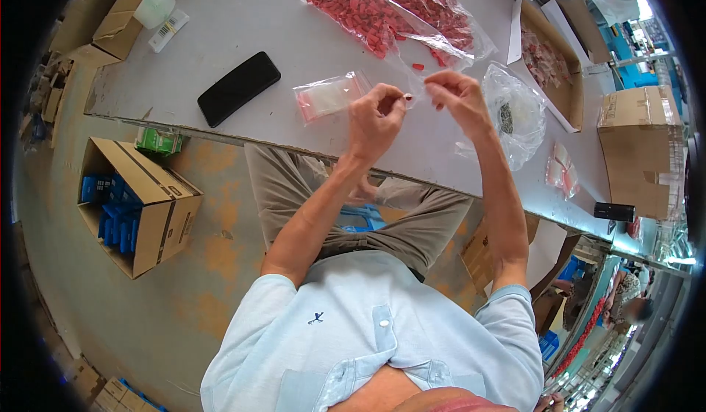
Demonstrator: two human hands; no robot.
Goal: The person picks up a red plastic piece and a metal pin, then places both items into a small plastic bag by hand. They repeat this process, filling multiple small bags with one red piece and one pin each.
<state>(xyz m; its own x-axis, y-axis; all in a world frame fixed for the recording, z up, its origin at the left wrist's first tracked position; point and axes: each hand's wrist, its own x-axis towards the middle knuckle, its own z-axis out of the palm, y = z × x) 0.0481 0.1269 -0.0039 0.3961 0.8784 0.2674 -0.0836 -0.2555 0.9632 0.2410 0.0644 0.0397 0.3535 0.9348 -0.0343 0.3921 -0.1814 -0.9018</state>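
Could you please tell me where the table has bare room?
Bare tabletop lies between the flat black phone and the clear plastic bag of red pieces, also left of the phone. It's crowded around the right hand, with crumpled clear plastic beside.

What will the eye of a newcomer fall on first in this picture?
Probably the clear bag of red pieces, toward the far side of the table. Next, the left hand and right hand, close together on its near side. Then the black phone, lying to their left.
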